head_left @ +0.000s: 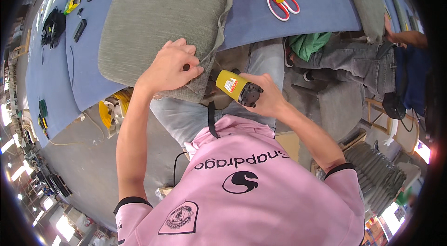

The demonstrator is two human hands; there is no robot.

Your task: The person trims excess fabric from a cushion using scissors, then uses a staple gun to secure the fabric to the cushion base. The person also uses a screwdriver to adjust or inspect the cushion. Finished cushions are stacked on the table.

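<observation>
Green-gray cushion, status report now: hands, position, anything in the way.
Left hand on green-gray cushion, near its corner. Right hand, grip closed around yellow tool. Scissors lie apart, right of cushion, on blue surface.

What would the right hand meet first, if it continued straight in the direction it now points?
Probably the near corner of the grey-green cushion, beside the left hand. The yellow tool held in the right hand would arrive first, though their depth is unclear.

Yellow tool beside grey-green cushion
</observation>
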